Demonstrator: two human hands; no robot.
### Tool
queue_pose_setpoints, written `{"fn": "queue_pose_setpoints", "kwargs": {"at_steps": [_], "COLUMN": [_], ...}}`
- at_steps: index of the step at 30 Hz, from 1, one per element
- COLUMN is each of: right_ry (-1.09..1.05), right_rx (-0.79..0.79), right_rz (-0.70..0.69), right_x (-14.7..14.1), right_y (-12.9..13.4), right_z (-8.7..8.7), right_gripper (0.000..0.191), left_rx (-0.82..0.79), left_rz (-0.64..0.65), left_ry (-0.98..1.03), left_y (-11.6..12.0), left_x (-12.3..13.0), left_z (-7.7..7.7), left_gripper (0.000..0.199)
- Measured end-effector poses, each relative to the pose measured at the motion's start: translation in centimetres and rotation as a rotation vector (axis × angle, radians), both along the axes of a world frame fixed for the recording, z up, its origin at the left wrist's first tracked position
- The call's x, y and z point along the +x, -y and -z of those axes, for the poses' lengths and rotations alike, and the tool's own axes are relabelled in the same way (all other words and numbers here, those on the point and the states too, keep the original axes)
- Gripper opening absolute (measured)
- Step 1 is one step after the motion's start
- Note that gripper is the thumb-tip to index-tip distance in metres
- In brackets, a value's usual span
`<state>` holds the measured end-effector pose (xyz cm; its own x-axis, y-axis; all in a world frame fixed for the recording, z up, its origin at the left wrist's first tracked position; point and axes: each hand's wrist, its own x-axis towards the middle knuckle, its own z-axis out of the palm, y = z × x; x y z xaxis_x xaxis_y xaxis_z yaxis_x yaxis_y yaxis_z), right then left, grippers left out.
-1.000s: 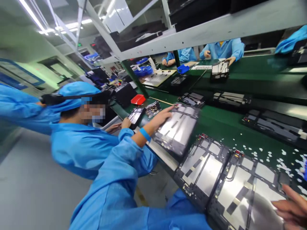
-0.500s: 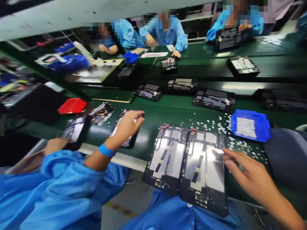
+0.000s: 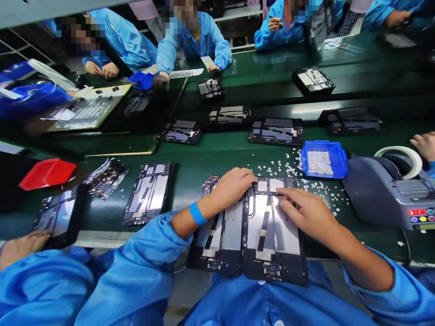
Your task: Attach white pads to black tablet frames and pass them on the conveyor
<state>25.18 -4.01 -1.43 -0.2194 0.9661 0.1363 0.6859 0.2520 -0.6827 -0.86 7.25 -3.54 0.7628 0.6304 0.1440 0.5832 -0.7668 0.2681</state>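
Two opened tablets lie side by side, the left tablet (image 3: 233, 231) and the right tablet (image 3: 287, 226), their lower ends over the table's front edge. They show silvery batteries, dark strips and cables. My left hand (image 3: 234, 184), with a blue band at the wrist, reaches across the left tablet. Its fingertips rest at the right tablet's upper left corner, fingers stretched out and slightly bent. Over the right tablet's upper right part is my right hand (image 3: 307, 210), index finger stretched out and thumb a little apart. Nothing shows between them.
Left lie another opened tablet (image 3: 147, 192), a pile of small strips (image 3: 107, 177) and a red bin (image 3: 49, 173). White scraps (image 3: 309, 185) surround a blue bin (image 3: 324, 158) beside a grey tape dispenser (image 3: 377, 190). A neighbour's hand (image 3: 25, 246) touches a tablet at far left.
My left hand has moved right, from the tablet on the left to the side-by-side pair. My right hand has shifted from the right tablet's side edge to its upper part. The view has turned right.
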Motion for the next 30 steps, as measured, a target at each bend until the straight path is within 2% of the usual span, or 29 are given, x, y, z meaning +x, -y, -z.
{"fn": "queue_pose_setpoints", "kwargs": {"at_steps": [5, 8, 10, 13, 16, 17, 20, 23, 26, 30], "right_ry": [-0.062, -0.120, -0.166, -0.251, -0.310, -0.317, -0.318, -0.333, -0.302, -0.012], "right_rx": [-0.072, -0.224, -0.320, -0.363, -0.337, -0.320, -0.262, -0.215, -0.148, 0.079], "right_rz": [-0.022, -0.169, -0.235, -0.184, -0.132, -0.115, -0.056, -0.016, 0.008, -0.019], "right_x": [-2.5, -4.5, -5.4, -5.8, -5.5, -5.5, -5.8, -6.2, -6.3, -6.3], "right_y": [-4.8, -8.0, -9.0, -8.9, -8.1, -7.8, -7.0, -6.7, -6.7, -6.2], "right_z": [-0.1, 0.3, 0.7, 1.3, 1.6, 1.6, 1.6, 1.9, 2.3, 2.7], "right_gripper": [0.035, 0.028, 0.021, 0.018, 0.023, 0.024, 0.022, 0.016, 0.010, 0.016], "left_rx": [-0.129, -0.211, -0.263, -0.310, -0.514, -0.607, -0.806, -0.924, -0.919, -0.707], "left_rz": [-0.024, -0.126, -0.171, -0.206, -0.374, -0.438, -0.563, -0.578, -0.548, -0.554], "left_ry": [0.140, 0.184, 0.206, 0.332, 0.556, 0.634, 0.802, 0.818, 0.776, 0.668], "left_y": [-0.1, 0.1, 0.7, 2.3, 4.0, 4.4, 5.0, 4.6, 4.0, 4.1], "left_x": [-0.1, 0.1, 0.0, -0.4, -0.1, 0.2, 1.0, 1.3, 1.2, 1.1], "left_z": [-0.7, -1.4, -1.7, -1.2, -0.1, 0.2, 0.5, 0.3, 0.2, 0.1], "left_gripper": [0.013, 0.013, 0.012, 0.010, 0.039, 0.042, 0.024, 0.014, 0.014, 0.013]}}
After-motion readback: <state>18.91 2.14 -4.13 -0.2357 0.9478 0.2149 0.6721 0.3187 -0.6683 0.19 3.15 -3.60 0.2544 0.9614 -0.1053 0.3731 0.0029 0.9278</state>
